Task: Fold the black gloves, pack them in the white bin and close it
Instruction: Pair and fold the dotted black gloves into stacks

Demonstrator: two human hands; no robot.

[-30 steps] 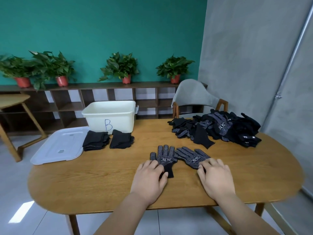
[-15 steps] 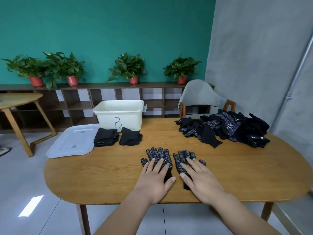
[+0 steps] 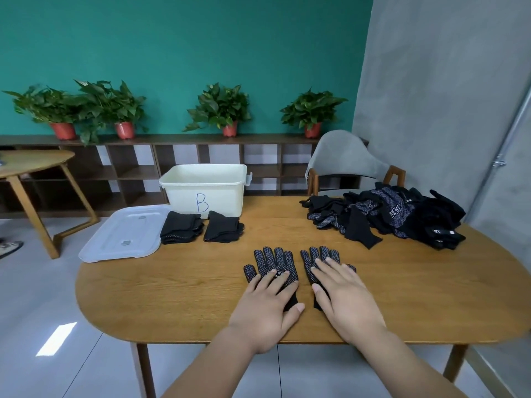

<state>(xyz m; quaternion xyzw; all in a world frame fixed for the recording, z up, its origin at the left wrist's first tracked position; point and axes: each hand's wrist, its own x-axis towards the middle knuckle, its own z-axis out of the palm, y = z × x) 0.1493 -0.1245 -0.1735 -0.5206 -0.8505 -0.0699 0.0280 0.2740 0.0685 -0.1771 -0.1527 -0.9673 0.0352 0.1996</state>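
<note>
Your left hand (image 3: pixel 268 308) and right hand (image 3: pixel 344 303) lay flat with fingers straight, gripping nothing. They pressed the left glove (image 3: pixel 271 262) and right glove (image 3: pixel 311 258), set side by side on the table (image 3: pixel 172 297). Judged step: smoothing. The next move called for stacking and folding. The white bin (image 3: pixel 207 188) stood open beyond.

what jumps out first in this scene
The left hand and right hand press flat on two black dotted gloves laid side by side at the near middle of the table. A heap of black gloves sprawls at the far right; the open white bin marked B stands back left, its lid beside it.
</note>
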